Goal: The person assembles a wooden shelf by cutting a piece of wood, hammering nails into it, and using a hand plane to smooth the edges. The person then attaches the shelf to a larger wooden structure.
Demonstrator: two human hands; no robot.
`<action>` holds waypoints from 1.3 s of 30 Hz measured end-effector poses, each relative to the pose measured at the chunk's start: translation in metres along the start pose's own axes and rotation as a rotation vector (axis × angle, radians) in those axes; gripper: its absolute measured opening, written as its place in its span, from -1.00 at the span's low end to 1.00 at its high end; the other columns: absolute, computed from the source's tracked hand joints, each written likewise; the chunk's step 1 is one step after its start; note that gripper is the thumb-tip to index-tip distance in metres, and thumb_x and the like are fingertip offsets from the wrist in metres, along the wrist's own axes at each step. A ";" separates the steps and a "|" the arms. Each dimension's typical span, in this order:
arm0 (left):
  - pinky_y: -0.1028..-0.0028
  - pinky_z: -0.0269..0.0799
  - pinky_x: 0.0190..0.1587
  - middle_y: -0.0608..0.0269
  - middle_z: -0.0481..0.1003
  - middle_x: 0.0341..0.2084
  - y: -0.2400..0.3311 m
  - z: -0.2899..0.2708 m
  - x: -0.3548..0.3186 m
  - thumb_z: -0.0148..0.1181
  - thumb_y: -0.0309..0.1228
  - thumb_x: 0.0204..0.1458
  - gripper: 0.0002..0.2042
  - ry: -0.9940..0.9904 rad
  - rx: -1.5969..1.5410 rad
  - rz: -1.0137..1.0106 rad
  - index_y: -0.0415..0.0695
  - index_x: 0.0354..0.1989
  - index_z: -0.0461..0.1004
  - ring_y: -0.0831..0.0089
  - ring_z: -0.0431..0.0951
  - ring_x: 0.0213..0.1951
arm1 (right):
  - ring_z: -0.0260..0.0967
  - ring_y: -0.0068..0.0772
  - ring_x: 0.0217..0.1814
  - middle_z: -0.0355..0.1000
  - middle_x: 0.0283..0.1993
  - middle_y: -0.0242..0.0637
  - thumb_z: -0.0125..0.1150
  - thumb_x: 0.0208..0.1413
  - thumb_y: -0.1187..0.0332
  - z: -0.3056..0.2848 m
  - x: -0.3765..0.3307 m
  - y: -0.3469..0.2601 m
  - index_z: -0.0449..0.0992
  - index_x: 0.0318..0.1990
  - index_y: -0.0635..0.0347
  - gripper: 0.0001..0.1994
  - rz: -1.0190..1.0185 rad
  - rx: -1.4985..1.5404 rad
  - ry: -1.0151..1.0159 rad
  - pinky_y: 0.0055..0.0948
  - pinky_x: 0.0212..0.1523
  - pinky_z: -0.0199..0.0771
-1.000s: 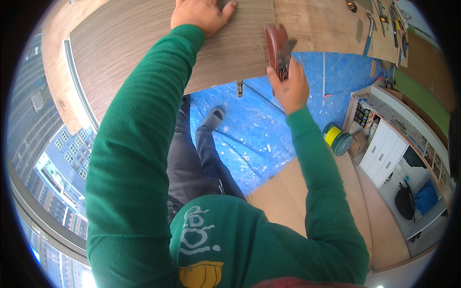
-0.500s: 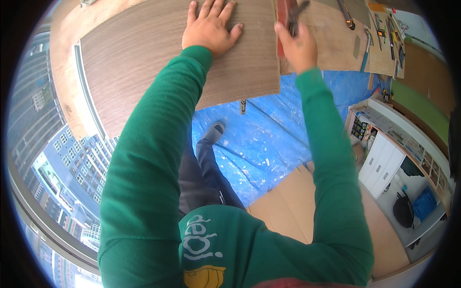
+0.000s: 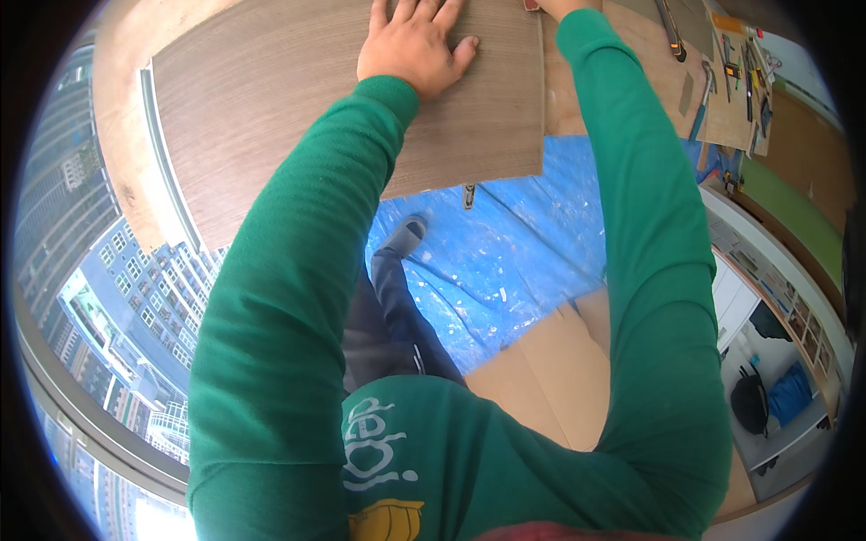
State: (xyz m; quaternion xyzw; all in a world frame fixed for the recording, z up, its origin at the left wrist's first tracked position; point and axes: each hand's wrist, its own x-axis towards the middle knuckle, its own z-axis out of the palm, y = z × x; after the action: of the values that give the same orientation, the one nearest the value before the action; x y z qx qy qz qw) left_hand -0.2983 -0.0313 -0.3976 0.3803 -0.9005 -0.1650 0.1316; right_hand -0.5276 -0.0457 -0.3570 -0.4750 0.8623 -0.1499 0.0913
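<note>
My left hand (image 3: 410, 50) lies flat with spread fingers on a brown wood-grain board (image 3: 271, 117); its fingertips reach the top of the picture. At the upper edge of the view, beside the board's right edge, is my right hand (image 3: 557, 6), mostly cut off by the frame. A small piece of a long reddish tool (image 3: 531, 4) shows next to it, and the fingers around it are out of sight. Below the board's near edge a metal hinge or slide fitting (image 3: 468, 196) sticks out.
Right of the board, a plywood worktop (image 3: 622, 68) carries a black-and-orange cutter (image 3: 671, 32), a blue-handled hammer (image 3: 703, 99) and several hand tools. Blue sheeting (image 3: 505, 243) and cardboard (image 3: 550, 370) cover the floor. A white cabinet (image 3: 735, 298) stands right; a window is at left.
My right hand has slid away from me along the board's right edge with the reddish tool, nearly leaving the picture. My left hand stays flat on the board. The view has shifted slightly.
</note>
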 end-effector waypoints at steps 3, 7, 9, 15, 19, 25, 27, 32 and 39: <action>-0.01 -0.25 0.57 0.08 0.12 0.52 0.001 0.001 -0.001 -0.02 0.02 0.26 -0.33 0.010 -0.014 0.016 -0.10 0.46 0.24 0.17 0.02 0.55 | 0.56 0.16 0.06 0.61 0.00 0.06 0.34 0.11 -0.03 0.000 -0.007 0.002 0.61 0.04 0.19 -0.49 0.050 -0.001 0.035 0.00 0.08 0.53; 0.01 -0.25 0.58 0.08 0.12 0.52 -0.003 0.003 -0.001 -0.01 0.03 0.25 -0.33 0.021 0.014 -0.001 -0.10 0.46 0.25 0.19 0.01 0.55 | 0.54 0.18 0.06 0.60 -0.01 0.08 0.35 0.10 -0.04 0.008 -0.025 0.007 0.60 0.03 0.21 -0.48 0.000 -0.046 0.064 0.00 0.07 0.52; 0.01 -0.25 0.58 0.09 0.12 0.52 -0.004 0.006 -0.002 -0.01 0.03 0.25 -0.32 0.014 0.021 -0.006 -0.10 0.46 0.24 0.20 0.01 0.56 | 0.54 0.19 0.05 0.60 -0.01 0.09 0.35 0.09 -0.04 0.006 -0.049 0.008 0.60 0.03 0.22 -0.47 0.006 -0.039 0.061 0.00 0.06 0.52; 0.02 -0.27 0.58 0.11 0.11 0.53 0.001 0.004 -0.002 -0.02 0.04 0.26 -0.32 -0.004 0.036 -0.009 -0.09 0.48 0.22 0.21 0.00 0.56 | 0.54 0.16 0.00 0.59 -0.06 0.06 0.35 0.11 -0.06 0.007 -0.134 0.041 0.57 0.01 0.24 -0.47 -0.024 -0.021 0.089 -0.01 0.01 0.53; 0.03 -0.28 0.59 0.12 0.09 0.54 0.001 0.006 -0.003 -0.03 0.04 0.27 -0.32 -0.009 0.051 -0.010 -0.07 0.49 0.21 0.22 -0.02 0.57 | 0.50 0.12 -0.08 0.53 -0.11 -0.03 0.38 0.09 -0.08 0.007 -0.191 0.063 0.51 0.00 0.25 -0.44 -0.029 -0.034 0.051 0.02 -0.10 0.52; 0.05 -0.30 0.59 0.13 0.06 0.55 0.005 0.006 -0.003 -0.05 0.05 0.28 -0.32 -0.044 0.060 -0.011 -0.06 0.50 0.19 0.23 -0.06 0.58 | 0.47 0.13 -0.08 0.48 -0.07 0.02 0.44 0.09 0.10 -0.015 -0.333 0.078 0.47 0.09 0.28 -0.47 0.070 0.069 -0.054 -0.04 -0.11 0.51; 0.05 -0.30 0.59 0.14 0.06 0.56 0.006 0.003 -0.002 -0.07 0.06 0.29 -0.31 -0.049 0.059 -0.015 -0.06 0.51 0.19 0.24 -0.06 0.58 | 0.47 0.10 -0.09 0.49 -0.06 0.02 0.45 0.09 0.14 -0.027 -0.376 0.089 0.48 0.06 0.28 -0.50 0.169 0.184 -0.078 -0.09 -0.10 0.50; 0.05 -0.31 0.59 0.14 0.05 0.56 0.007 0.005 -0.009 -0.08 0.06 0.29 -0.31 -0.066 0.072 -0.037 -0.07 0.51 0.18 0.23 -0.07 0.58 | 0.50 -0.01 -0.13 0.53 -0.11 -0.04 0.46 0.10 0.14 -0.049 -0.363 0.084 0.53 -0.04 0.26 -0.58 0.331 0.424 -0.041 -0.15 -0.09 0.49; 0.01 -0.30 0.59 0.12 0.07 0.55 0.010 0.000 -0.002 -0.05 0.07 0.26 -0.30 -0.073 0.027 -0.019 -0.08 0.50 0.20 0.20 -0.04 0.57 | 0.54 0.00 -0.15 0.58 -0.21 -0.11 0.39 0.12 -0.04 -0.012 -0.160 0.052 0.58 -0.09 0.17 -0.55 0.083 0.309 0.029 -0.09 -0.08 0.51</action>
State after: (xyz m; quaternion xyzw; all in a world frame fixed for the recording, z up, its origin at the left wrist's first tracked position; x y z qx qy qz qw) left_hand -0.3028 -0.0236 -0.3936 0.3844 -0.9031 -0.1680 0.0920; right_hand -0.4877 0.1180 -0.3613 -0.4172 0.8490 -0.2837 0.1571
